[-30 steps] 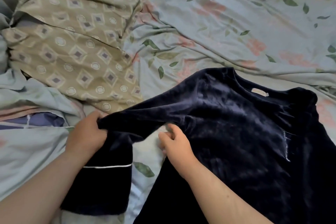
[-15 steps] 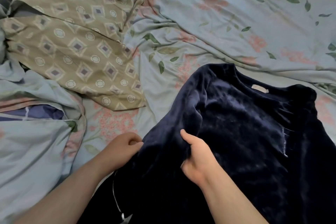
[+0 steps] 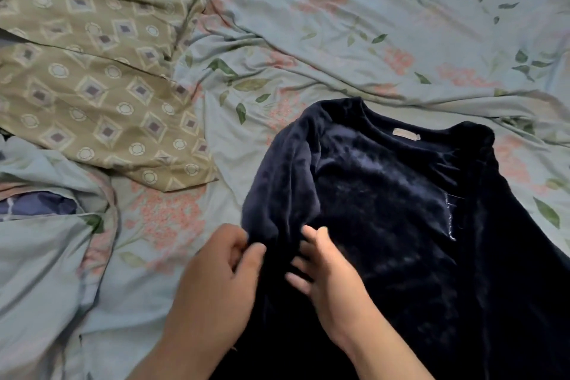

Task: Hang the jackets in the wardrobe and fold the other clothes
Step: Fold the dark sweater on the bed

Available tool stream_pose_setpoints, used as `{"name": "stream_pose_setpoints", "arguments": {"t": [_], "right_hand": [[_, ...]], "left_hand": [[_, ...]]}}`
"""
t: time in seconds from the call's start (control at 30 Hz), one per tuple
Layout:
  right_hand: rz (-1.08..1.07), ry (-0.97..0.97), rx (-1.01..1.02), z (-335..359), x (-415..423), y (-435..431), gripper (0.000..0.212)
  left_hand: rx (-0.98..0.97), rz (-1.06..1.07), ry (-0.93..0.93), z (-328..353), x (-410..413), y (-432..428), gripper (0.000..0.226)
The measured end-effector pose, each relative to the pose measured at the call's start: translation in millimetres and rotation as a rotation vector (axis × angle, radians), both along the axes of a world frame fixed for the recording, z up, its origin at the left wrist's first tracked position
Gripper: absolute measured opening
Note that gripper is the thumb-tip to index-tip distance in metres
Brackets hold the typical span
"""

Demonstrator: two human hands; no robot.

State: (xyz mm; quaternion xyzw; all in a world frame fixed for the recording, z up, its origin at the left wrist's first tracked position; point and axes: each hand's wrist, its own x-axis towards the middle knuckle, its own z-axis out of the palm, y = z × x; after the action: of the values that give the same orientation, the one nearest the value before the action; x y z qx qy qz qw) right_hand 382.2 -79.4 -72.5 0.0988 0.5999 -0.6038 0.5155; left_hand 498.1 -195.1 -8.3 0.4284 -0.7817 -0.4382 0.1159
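Navy velvet top (image 3: 385, 210) lies flat on the bed (image 3: 339, 40), with its neck label (image 3: 406, 135) at the far end. The long axis runs from the label back toward the person. Left of the label and nearer, one sleeve (image 3: 277, 188) is folded in over the body. The left hand (image 3: 216, 274) is at that fold's near end, fingers curled (blurred, cannot tell if pinching cloth). The right hand (image 3: 327, 271) is just beside it, fingers loosely spread, tips on velvet. The side right of the label is not yet folded. Right hand nearer, I judge.
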Motion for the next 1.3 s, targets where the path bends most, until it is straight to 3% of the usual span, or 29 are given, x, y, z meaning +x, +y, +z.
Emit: {"name": "stream_pose_setpoints", "arguments": {"t": [0.07, 0.1, 0.17, 0.2, 0.23, 0.3, 0.33, 0.43, 0.53, 0.6, 0.67, 0.77, 0.83, 0.9, 0.97, 1.07, 1.13, 1.3], "right_hand": [[-0.063, -0.311, -0.170, 8, -8, -6, 0.088], [-0.080, -0.404, -0.233, 12, -13, -6, 0.090], [-0.102, -0.520, -0.291, 11, -23, -2, 0.086], [-0.091, -0.553, -0.312, 11, -26, 2, 0.084], [-0.057, -0.579, -0.331, 12, -28, 6, 0.081], [0.053, -0.570, -0.287, 13, -29, 16, 0.072], [0.095, -0.547, -0.238, 12, -29, 21, 0.071], [0.103, -0.503, -0.147, 9, -28, 42, 0.056], [-0.095, -0.481, -0.167, 4, -26, 66, 0.033], [-0.247, -0.504, -0.153, -3, -24, 81, 0.038], [-0.243, -0.449, -0.027, -13, -19, 95, 0.043], [-0.106, -0.225, 0.211, -25, -11, 114, 0.033], [-0.008, -0.120, 0.189, -26, -7, 122, 0.034], [0.071, -0.139, 0.124, -24, -4, 125, 0.037], [0.087, -0.183, 0.125, -24, -3, 127, 0.044], [0.027, -0.435, 0.032, -23, 0, 123, 0.053], [0.065, -0.542, -0.002, -22, 5, 114, 0.057], [0.048, -0.645, -0.124, -22, 6, 101, 0.039]], "left_hand": [[0.278, -0.142, 0.088, 14, -10, 32, 0.003], [0.480, -0.140, 0.116, 17, -14, 44, 0.010], [0.790, 0.038, 0.128, 16, -19, 56, 0.025], [0.767, 0.154, 0.133, 13, -19, 55, 0.025], [0.622, 0.235, 0.116, 6, -17, 51, 0.022], [0.318, 0.265, 0.001, -7, -12, 40, 0.017], [0.255, 0.236, -0.083, -13, -10, 36, 0.019], [0.385, 0.223, -0.241, -34, -5, 33, 0.032], [0.634, 0.245, -0.218, -45, -10, 40, 0.041], [0.894, 0.239, -0.269, -50, -15, 48, 0.046], [1.060, 0.173, -0.292, -55, -19, 57, 0.048], [1.109, 0.068, -0.172, -65, -26, 59, 0.038], [1.028, 0.005, -0.085, -74, -34, 57, 0.033], [1.023, 0.001, 0.003, -81, -43, 55, 0.041], [1.176, 0.075, 0.100, -89, -54, 49, 0.044], [1.339, 0.142, 0.148, -96, -85, 29, 0.054], [1.395, 0.155, 0.252, -94, -112, 12, 0.049], [1.305, 0.285, 0.440, -76, -178, -28, 0.042]]}}
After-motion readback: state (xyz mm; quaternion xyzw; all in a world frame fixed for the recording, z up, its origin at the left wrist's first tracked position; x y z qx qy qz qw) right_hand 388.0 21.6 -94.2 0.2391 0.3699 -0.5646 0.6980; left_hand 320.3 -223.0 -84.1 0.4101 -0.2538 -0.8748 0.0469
